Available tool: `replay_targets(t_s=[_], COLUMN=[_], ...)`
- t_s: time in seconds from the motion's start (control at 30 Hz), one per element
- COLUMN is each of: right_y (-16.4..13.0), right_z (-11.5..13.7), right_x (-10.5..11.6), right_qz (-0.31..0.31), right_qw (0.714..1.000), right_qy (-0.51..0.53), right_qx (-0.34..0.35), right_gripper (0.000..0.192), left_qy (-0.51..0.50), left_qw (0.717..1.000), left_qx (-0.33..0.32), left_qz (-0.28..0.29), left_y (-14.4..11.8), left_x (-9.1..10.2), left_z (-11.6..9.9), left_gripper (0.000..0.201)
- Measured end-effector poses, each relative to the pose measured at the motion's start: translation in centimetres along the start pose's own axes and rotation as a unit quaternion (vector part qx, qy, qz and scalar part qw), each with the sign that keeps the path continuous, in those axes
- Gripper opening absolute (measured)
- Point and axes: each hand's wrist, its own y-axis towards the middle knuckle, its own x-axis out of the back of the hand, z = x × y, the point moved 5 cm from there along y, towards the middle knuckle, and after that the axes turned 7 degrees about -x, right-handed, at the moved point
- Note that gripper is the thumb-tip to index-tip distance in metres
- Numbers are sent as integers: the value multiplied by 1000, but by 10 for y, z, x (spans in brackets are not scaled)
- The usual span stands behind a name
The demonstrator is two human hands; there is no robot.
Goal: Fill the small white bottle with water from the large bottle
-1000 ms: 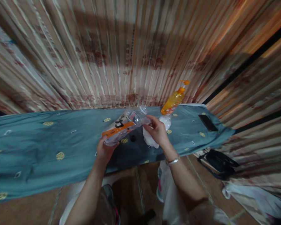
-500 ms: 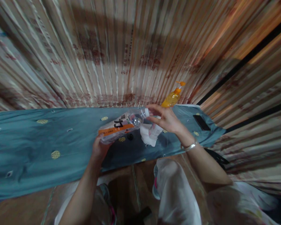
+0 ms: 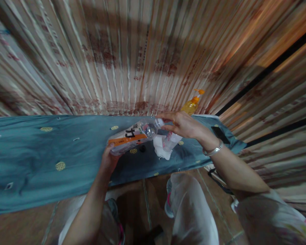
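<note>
We see a clear plastic bottle with an orange-and-white label [image 3: 134, 135] held on its side above the worktop draped in a teal cloth with gold dots [image 3: 40, 153], its long axis running from base at lower left to open neck at upper right. Our left hand [image 3: 109, 160] is closed around the base from below; our right hand [image 3: 185, 125] pinches at the neck, with a crumpled white tissue [image 3: 161, 149] hanging just beneath it. A small black cap [image 3: 142, 148] lies on the cloth under the bottle. An orange pump bottle [image 3: 191, 105] stands behind the right hand, and a black phone [image 3: 219, 132] lies beyond the wrist.
</note>
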Motion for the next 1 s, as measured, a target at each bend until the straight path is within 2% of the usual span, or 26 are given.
replay_targets(t_s=[0.13, 0.3, 0.43, 0.57, 0.73, 0.83, 0.93, 1.0], right_y=[0, -3, -2, 1, 8, 15, 22, 26], right_z=[10, 16, 9, 2, -3, -4, 1, 9], right_x=[-1, -2, -4, -8, -12, -12, -11, -10], right_qz=[13, 34, 37, 30, -2, -16, -13, -11], right_qw=[1000, 998, 997, 999, 998, 997, 996, 993], right_qy=[-3, -44, -63, -30, -46, -54, -75, -98], right_qx=[4, 29, 6, -31, -47, -49, -56, -60], right_gripper=[34, 38, 36, 24, 23, 23, 21, 20], left_qy=[10, 25, -14, -17, -12, 29, 113, 173], left_qw=[1000, 999, 1000, 998, 998, 998, 990, 980], left_qx=[-6, -9, -23, -20, -37, -55, -80, -98], left_qz=[-4, -43, 9, 56, 48, 23, -7, -3], left_y=[2, 1, -1, -4, -5, -4, -2, 0], left_x=[-1, 0, -4, -10, -10, -3, 6, 6], left_z=[1, 0, -4, -6, -6, -1, 5, 10], left_gripper=[32, 30, 36, 50, 65, 72, 81, 88])
